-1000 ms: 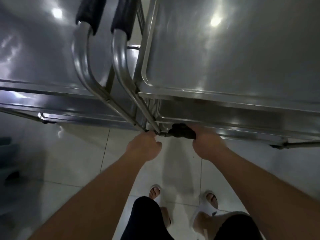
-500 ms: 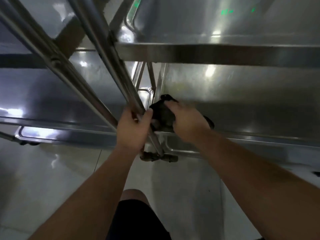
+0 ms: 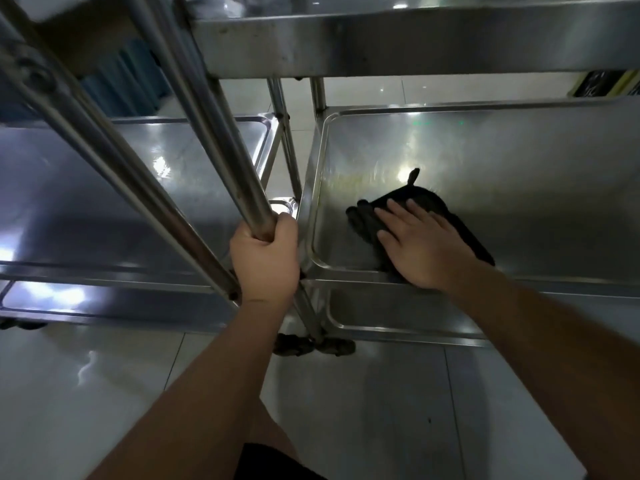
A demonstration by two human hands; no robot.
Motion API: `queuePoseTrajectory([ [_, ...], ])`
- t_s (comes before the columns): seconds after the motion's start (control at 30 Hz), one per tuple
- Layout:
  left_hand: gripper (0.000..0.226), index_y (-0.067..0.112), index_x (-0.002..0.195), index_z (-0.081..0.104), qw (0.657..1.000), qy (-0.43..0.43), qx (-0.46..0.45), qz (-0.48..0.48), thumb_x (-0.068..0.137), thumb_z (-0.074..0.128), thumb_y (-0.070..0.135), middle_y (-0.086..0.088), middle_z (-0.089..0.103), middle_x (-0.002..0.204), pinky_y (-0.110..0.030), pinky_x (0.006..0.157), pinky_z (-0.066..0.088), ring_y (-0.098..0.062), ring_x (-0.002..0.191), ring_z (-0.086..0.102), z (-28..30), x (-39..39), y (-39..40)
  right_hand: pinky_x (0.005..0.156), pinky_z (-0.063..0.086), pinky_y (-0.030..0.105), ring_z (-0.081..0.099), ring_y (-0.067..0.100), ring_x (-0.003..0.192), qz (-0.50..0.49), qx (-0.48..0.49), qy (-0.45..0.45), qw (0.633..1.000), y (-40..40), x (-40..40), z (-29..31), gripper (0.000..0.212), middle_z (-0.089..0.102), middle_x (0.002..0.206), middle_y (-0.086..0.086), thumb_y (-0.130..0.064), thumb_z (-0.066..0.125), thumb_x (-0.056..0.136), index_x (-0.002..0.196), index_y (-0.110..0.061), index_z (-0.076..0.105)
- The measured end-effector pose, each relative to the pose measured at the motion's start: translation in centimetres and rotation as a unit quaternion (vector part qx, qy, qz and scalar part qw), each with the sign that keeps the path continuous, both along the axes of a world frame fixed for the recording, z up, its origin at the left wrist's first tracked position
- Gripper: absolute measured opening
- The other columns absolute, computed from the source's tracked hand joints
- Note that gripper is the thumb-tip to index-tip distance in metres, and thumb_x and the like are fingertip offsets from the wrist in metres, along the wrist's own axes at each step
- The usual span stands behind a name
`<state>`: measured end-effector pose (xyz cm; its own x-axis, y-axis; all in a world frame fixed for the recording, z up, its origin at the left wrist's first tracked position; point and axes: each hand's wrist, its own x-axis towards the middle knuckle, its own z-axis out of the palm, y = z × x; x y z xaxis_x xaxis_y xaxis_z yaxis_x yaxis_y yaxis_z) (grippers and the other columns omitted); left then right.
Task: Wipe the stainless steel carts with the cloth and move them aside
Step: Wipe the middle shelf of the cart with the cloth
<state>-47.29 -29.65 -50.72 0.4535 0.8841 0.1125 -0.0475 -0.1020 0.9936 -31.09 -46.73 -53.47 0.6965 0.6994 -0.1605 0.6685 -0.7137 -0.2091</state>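
Two stainless steel carts stand side by side. The right cart's middle shelf [image 3: 519, 174] lies in front of me, under its top shelf edge [image 3: 415, 46]. A black cloth [image 3: 367, 220] lies near that shelf's front left corner. My right hand [image 3: 419, 244] presses flat on the cloth with straight fingers. My left hand [image 3: 265, 261] grips a slanted steel handle tube [image 3: 214, 140] between the carts. The left cart's shelf [image 3: 86, 202] is at the left.
A second slanted tube [image 3: 104, 161] runs parallel at the left. Black caster wheels [image 3: 311, 344] sit on the glossy tiled floor [image 3: 104, 393] below the carts' lower shelves. My knee shows at the bottom.
My view dropped lower, to the middle shelf level. My right hand moved the cloth from the shelf corner onto the shelf surface and flattened on it. My left hand kept its grip on the tube.
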Motion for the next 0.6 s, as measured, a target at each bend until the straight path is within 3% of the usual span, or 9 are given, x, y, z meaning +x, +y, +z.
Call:
queuePoseTrajectory([
  [0.13, 0.035, 0.031, 0.054, 0.037, 0.999, -0.027, 0.009, 0.037, 0.077, 0.063, 0.029, 0.004, 0.035, 0.052, -0.031, 0.052, 0.038, -0.017, 0.047, 0.040, -0.6, 0.8, 0.1, 0.129, -0.005, 0.047, -0.008, 0.019, 0.161, 0.014, 0.015, 0.003, 1.000, 6.0, 0.3, 0.4, 0.060, -0.003, 0.174, -0.013, -0.052, 0.013, 0.109, 0.167, -0.035, 0.006],
  [0.23, 0.034, 0.030, 0.054, 0.041, 0.997, -0.053, 0.022, 0.049, 0.078, 0.064, 0.028, 0.003, 0.037, 0.052, -0.035, 0.054, 0.039, -0.022, 0.049, 0.042, -1.0, 0.9, 0.4, 0.129, -0.004, 0.045, -0.008, 0.016, 0.160, 0.150, 0.026, 0.017, 0.988, 8.8, -2.1, 0.5, 0.059, -0.002, 0.174, -0.015, -0.050, 0.016, 0.110, 0.167, -0.037, 0.006],
  [0.37, 0.033, 0.025, 0.057, 0.041, 0.997, -0.049, 0.027, 0.058, 0.078, 0.065, 0.031, -0.013, 0.040, 0.056, -0.039, 0.055, 0.042, -0.027, 0.053, 0.044, -1.1, 1.0, 0.3, 0.125, -0.007, 0.031, -0.007, 0.002, 0.157, 0.318, 0.043, 0.039, 0.946, 5.8, -2.7, 0.0, 0.064, 0.002, 0.170, -0.027, -0.064, 0.006, 0.101, 0.163, -0.049, 0.006],
  [0.43, 0.037, 0.021, 0.058, 0.034, 0.997, -0.049, 0.029, 0.058, 0.079, 0.064, 0.030, -0.017, 0.035, 0.056, -0.036, 0.053, 0.039, -0.025, 0.051, 0.041, -1.2, 0.8, 0.3, 0.128, 0.005, 0.035, 0.004, 0.010, 0.159, 0.302, 0.029, -0.010, 0.953, 5.2, 0.6, 0.1, 0.067, 0.011, 0.172, -0.018, -0.063, 0.010, 0.100, 0.164, -0.042, 0.015],
  [0.5, 0.039, 0.023, 0.058, 0.031, 0.997, -0.055, 0.032, 0.045, 0.080, 0.063, 0.026, -0.009, 0.031, 0.052, -0.034, 0.051, 0.037, -0.024, 0.047, 0.037, -1.3, 0.8, 0.2, 0.126, 0.020, 0.045, 0.020, 0.029, 0.158, 0.222, 0.020, -0.075, 0.972, 6.1, 5.5, -0.1, 0.066, 0.022, 0.172, 0.002, -0.055, 0.023, 0.103, 0.164, -0.030, 0.026],
  [0.6, 0.039, 0.027, 0.058, 0.031, 0.996, -0.068, 0.036, 0.042, 0.080, 0.063, 0.024, -0.004, 0.031, 0.052, -0.032, 0.050, 0.036, -0.024, 0.046, 0.035, -1.4, 0.9, 0.1, 0.128, 0.014, 0.050, 0.017, 0.041, 0.157, 0.029, 0.037, -0.075, 0.996, 8.8, 12.1, -0.3, 0.069, 0.017, 0.173, 0.013, -0.051, 0.037, 0.104, 0.165, -0.019, 0.025],
])
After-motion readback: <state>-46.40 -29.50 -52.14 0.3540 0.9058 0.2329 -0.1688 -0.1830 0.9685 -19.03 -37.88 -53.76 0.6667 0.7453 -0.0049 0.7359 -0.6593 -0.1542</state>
